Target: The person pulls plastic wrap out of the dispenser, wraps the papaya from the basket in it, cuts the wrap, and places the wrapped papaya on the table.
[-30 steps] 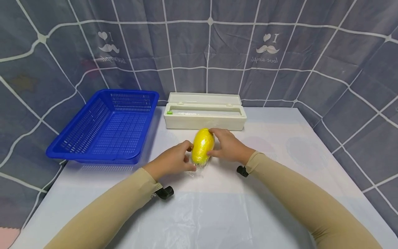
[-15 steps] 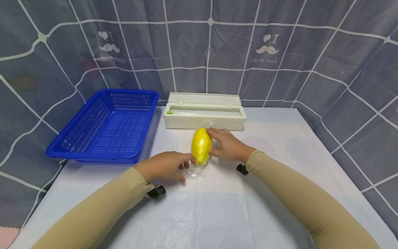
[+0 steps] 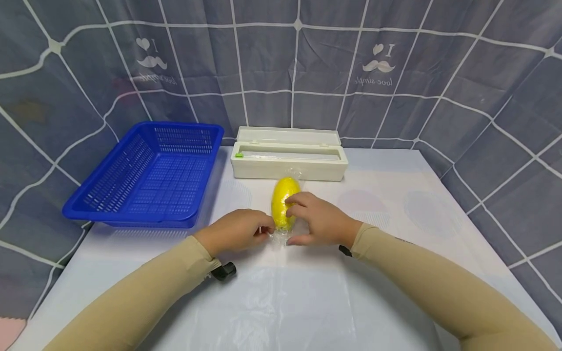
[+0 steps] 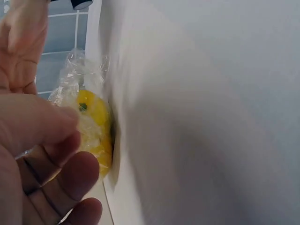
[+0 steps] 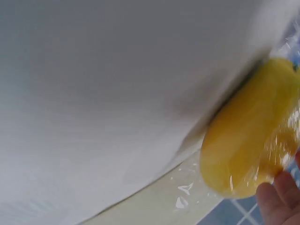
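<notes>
A yellow oblong fruit (image 3: 283, 192), wrapped in clear plastic wrap (image 3: 279, 238), lies lengthwise near the middle of the table. Loose film sticks out at both its ends. The left hand (image 3: 236, 230) is at the near end, thumb and forefinger pinching at the film's edge. From the left wrist, the bunched film (image 4: 70, 77) and the fruit's green stem spot (image 4: 83, 107) show beyond the fingers. The right hand (image 3: 322, 219) touches the fruit's right side with its fingertips (image 5: 269, 199), its thumb apart, close to the near film tail.
Behind the fruit stands a white cling-film dispenser box (image 3: 287, 170), lid raised, with a green slider (image 3: 239, 155) at its left end. A blue plastic basket (image 3: 131, 217) sits at the left. A grey checked curtain (image 3: 325, 63) surrounds the white-covered table (image 3: 298, 302).
The left hand drew back left from the fruit, then came in at the near film end. The right hand slid nearer along the fruit, its thumb moving toward the film tail.
</notes>
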Available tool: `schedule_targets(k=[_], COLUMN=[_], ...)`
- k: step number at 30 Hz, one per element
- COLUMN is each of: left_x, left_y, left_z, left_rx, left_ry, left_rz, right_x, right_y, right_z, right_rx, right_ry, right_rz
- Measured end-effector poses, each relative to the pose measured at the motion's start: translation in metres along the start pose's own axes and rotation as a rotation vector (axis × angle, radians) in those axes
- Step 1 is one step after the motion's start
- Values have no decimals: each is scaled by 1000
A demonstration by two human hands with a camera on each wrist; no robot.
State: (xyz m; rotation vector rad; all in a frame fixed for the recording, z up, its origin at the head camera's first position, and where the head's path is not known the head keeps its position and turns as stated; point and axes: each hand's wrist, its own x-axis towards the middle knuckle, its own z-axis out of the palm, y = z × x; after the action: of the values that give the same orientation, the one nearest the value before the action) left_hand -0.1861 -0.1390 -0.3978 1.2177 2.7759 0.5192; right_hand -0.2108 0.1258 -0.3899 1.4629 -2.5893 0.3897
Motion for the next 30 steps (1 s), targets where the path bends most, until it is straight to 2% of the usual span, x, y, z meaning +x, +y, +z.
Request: schedule_targets(k=[3, 5, 9, 12, 16, 20, 25, 30], left_x=[0, 1, 3, 4, 5, 7, 14, 21], left_y=[1, 2, 5, 7, 5, 2, 2, 3], left_z=[1, 1, 1, 1, 2, 3, 6, 6], left_rx=[-23, -44, -125, -206, -271, -297, -219, -193], left_ry=[42, 63, 81, 93, 141, 154, 182, 244], left_rz=[23, 26, -11, -64, -81, -97, -127, -167], right_x=[-2, -1, 0, 0, 0, 1, 3, 4], right_y=[-7, -9, -10, -9, -10, -12, -12, -11], right_z=[3, 6, 12, 16, 16, 13, 10, 10], right_rx=[-43, -93, -177, -185, -115, -9, 102, 130], right_ry=[-60, -72, -28, 42, 107, 100, 93, 99], right_rz=[-2, -7, -27, -35, 3, 84, 146, 166])
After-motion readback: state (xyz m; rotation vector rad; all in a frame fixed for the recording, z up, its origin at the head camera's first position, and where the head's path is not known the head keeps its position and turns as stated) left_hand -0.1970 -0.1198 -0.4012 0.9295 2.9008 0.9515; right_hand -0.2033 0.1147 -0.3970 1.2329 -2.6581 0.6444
